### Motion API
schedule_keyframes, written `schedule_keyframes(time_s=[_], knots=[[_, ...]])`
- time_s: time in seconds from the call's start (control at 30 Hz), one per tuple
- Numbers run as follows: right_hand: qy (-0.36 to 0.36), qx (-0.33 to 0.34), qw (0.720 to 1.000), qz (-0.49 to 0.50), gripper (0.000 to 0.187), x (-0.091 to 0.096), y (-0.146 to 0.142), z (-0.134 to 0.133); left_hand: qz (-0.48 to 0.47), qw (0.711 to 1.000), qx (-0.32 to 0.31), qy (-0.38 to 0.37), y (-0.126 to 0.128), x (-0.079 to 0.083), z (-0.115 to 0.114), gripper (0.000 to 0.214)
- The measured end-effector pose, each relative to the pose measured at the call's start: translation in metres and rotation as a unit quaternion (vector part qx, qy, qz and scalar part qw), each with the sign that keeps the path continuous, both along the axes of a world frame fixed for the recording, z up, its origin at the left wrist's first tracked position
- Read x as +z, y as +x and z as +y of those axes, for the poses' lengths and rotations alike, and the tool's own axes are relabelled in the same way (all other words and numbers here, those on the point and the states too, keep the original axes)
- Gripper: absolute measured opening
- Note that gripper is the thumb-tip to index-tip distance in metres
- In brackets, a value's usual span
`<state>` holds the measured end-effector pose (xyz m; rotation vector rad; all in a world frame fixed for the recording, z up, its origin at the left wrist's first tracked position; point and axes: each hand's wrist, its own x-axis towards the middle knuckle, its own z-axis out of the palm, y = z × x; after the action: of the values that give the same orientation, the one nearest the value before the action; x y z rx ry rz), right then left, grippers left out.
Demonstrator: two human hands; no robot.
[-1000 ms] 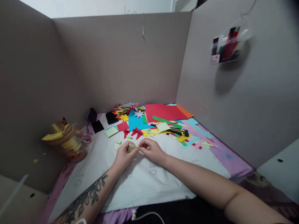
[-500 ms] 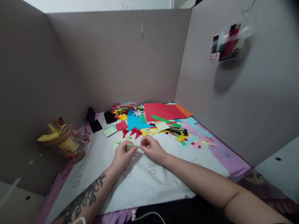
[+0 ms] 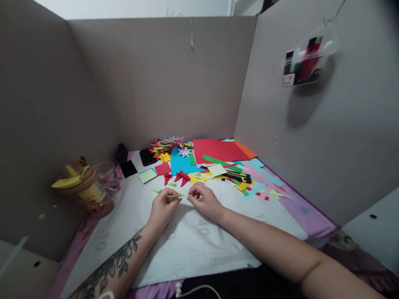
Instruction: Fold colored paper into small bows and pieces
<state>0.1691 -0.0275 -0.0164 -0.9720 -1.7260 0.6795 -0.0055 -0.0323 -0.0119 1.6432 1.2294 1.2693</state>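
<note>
left to right: the pot (image 3: 91, 192) stands at the side wall (image 3: 39, 110); the left hand (image 3: 164, 207), just in front of a pale green scrap (image 3: 155, 194), is closed on the paper (image 3: 174, 197), a narrow pale green fold seen nearly edge-on; the paper spans the small gap between the hands, its right tip pinched in the fingertips of the right hand (image 3: 206, 203); the cutter (image 3: 238, 177) lies beyond, among coloured strips (image 3: 257, 189).
</note>
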Motion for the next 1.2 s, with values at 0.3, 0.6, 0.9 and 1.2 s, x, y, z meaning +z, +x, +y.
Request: schedule_keyframes(time_s=[0.3,0.6,0.9,1.2], knots=[[-0.332,0.151,0.909,0.204,0.019,-0.008,-0.007,0.003,0.125,0.976,0.023,0.175,-0.005,0.000,-0.009,0.009],[-0.376,0.142,0.873,0.275,0.018,-0.003,-0.008,0.002,0.195,0.945,-0.026,0.261,-0.009,-0.005,-0.007,0.027],[-0.364,0.098,0.888,0.264,0.014,0.000,-0.010,0.000,0.227,0.937,-0.040,0.262,-0.008,-0.004,-0.008,0.026],[-0.366,0.094,0.879,0.292,0.011,0.001,-0.012,-0.001,0.223,0.929,-0.049,0.291,-0.007,-0.005,-0.008,0.029]])
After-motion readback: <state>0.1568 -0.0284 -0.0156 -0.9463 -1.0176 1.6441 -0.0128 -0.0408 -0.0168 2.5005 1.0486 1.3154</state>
